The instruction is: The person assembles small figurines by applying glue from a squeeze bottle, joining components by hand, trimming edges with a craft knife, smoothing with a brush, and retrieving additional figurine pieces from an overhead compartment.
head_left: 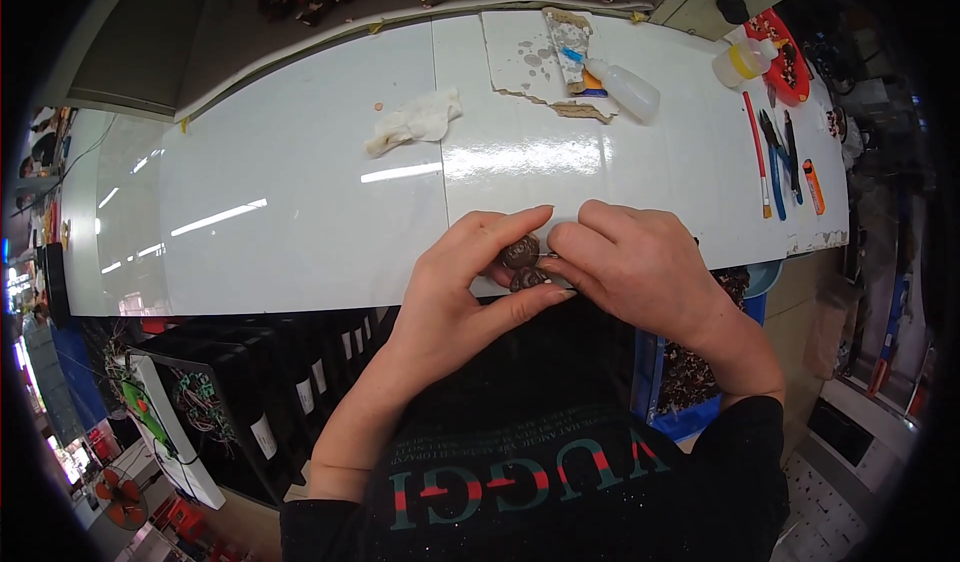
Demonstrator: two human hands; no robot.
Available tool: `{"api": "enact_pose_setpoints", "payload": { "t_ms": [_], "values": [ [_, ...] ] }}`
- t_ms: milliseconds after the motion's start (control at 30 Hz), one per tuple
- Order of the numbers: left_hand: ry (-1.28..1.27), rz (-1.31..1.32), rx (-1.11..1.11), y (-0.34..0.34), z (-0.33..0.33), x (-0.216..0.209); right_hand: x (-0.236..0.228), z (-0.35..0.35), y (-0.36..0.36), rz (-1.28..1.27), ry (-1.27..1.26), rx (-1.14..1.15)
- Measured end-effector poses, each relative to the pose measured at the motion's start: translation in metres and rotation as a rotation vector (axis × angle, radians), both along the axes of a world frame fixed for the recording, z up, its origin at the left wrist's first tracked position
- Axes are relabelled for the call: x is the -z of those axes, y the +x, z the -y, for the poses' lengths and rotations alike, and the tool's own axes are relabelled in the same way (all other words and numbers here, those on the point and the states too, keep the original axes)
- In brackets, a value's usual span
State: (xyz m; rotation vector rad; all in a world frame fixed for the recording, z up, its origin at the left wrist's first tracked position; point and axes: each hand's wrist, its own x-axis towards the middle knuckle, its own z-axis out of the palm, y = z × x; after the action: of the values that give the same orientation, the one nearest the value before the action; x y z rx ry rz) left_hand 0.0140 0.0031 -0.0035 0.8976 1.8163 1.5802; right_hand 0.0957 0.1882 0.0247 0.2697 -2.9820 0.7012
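Note:
My left hand (450, 277) is curled round a small, glossy dark-brown figurine (520, 253) with a rounded top, just above the table's near edge. Its thumb and index finger close on the figurine from below and above. My right hand (625, 262) is closed in a pinch against the figurine's right side. A thin, light sliver shows at its fingertips, but what it pinches is too small to make out. Part of the figurine is hidden behind the fingers.
On the white table (300, 192) lie a crumpled white cloth (415, 122), a squeeze bottle (628, 92) on torn board, a red brush (755, 152), pliers (774, 162) and an orange tool (813, 186). Black bins (270, 382) and a blue crate (645, 372) stand below the near edge.

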Motion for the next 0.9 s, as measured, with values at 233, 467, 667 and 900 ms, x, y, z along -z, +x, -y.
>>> {"api": "enact_pose_setpoints", "payload": {
  "t_ms": [233, 467, 667, 900],
  "values": [
    [-0.015, -0.007, 0.001, -0.0005, -0.0007, -0.0017, 0.0027, -0.0017, 0.0005, -0.011, 0.036, -0.008],
    [-0.007, 0.000, -0.002, -0.0001, -0.0004, -0.0002, 0.0023, -0.0001, 0.0008, -0.004, 0.023, -0.010],
    [-0.009, 0.003, -0.008, -0.0001, 0.0003, -0.0003, 0.0025, 0.0004, 0.0000, -0.013, 0.016, -0.004],
    [0.003, 0.018, -0.016, -0.0001, 0.0007, 0.0007, 0.0016, 0.0001, -0.0003, -0.003, 0.034, -0.016]
  ]
}}
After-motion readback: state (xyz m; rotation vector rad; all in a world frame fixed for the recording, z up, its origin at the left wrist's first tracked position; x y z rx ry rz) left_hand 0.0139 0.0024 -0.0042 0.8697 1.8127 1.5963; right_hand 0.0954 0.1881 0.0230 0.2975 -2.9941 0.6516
